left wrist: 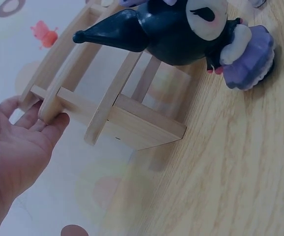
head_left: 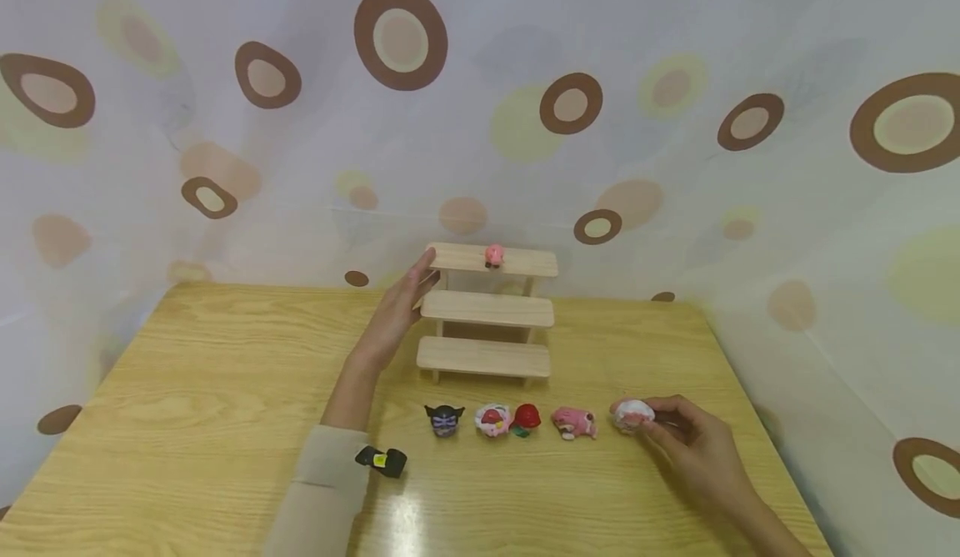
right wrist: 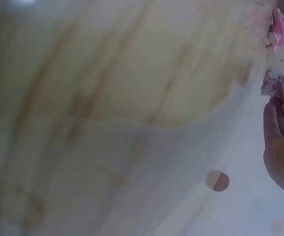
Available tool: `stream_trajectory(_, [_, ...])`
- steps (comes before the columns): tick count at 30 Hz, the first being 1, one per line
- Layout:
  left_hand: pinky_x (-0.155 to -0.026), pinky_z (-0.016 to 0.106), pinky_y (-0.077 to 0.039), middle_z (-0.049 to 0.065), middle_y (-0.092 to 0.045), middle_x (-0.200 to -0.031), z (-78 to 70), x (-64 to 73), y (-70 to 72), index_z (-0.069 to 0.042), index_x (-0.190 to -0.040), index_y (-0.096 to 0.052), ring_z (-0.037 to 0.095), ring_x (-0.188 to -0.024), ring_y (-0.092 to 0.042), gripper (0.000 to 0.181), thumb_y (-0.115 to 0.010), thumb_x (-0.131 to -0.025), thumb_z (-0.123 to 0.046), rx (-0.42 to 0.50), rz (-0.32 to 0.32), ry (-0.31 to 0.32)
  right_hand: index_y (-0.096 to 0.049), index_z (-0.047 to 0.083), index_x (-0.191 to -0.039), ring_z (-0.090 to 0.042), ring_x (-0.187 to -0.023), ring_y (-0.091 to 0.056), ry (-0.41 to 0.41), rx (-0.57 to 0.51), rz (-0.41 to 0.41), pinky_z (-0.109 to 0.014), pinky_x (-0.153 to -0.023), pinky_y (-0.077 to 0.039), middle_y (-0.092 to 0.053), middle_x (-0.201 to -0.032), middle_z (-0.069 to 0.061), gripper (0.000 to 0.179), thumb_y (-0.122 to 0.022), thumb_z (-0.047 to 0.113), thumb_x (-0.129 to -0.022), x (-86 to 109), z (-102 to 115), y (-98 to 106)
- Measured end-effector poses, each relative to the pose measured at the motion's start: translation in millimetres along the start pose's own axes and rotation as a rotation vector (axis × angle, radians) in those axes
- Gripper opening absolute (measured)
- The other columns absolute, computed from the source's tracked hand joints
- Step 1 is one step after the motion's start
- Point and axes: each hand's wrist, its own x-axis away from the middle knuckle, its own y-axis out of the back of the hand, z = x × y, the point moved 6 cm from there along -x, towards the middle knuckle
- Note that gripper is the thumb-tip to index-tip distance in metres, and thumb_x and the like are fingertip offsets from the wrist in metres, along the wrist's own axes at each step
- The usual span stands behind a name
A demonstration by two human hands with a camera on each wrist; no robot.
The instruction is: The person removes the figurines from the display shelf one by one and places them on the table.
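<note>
A three-tier wooden display stand (head_left: 487, 357) stands at the back of the table. My left hand (head_left: 392, 313) grips its left end, with fingers curled at the tier ends in the left wrist view. My right hand (head_left: 701, 453) pinches a small white and pink figurine (head_left: 632, 415) at the right of a row. In the row are a black and purple figurine (head_left: 445, 420), a white and pink one (head_left: 492, 420), a red-topped one (head_left: 527, 418) and a pink one (head_left: 574, 423). A tiny pink figurine (head_left: 494, 255) sits on the top tier.
The wooden table (head_left: 247, 390) is backed by a pale sheet (head_left: 480, 148) with brown and yellow dots, which also hangs at both sides. A black strap (head_left: 382, 461) with a yellow label lies at my left sleeve.
</note>
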Motion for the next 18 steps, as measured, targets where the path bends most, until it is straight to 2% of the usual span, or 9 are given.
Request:
stream_trajectory(12, [-0.121,0.073,-0.021,0.000,-0.022,-0.175,1.0,0.7,-2.2,-0.038,-0.169,-0.022,0.021,-0.159,-0.027,0.057,-0.020,-0.115,-0.055,0.009,0.013,-0.001,-0.069,-0.001,-0.116,-0.004,-0.103,-0.073,0.006,-0.006,0.038,-0.023,-0.084,-0.061,-0.073,-0.117,-0.022,0.024,-0.074,-0.010,-0.093,1.5,-7.6,-0.6])
stream_trajectory(18, [-0.122,0.072,-0.021,0.000,-0.023,-0.175,0.2,0.8,-2.0,-0.039,-0.169,-0.023,0.021,-0.159,-0.027,0.057,-0.020,-0.115,-0.056,0.025,0.013,0.001,-0.062,-0.003,-0.123,-0.004,-0.107,-0.071,-0.046,-0.039,0.095,-0.022,-0.088,-0.060,-0.071,-0.120,-0.023,0.031,-0.075,-0.004,-0.095,5.5,-8.9,-3.5])
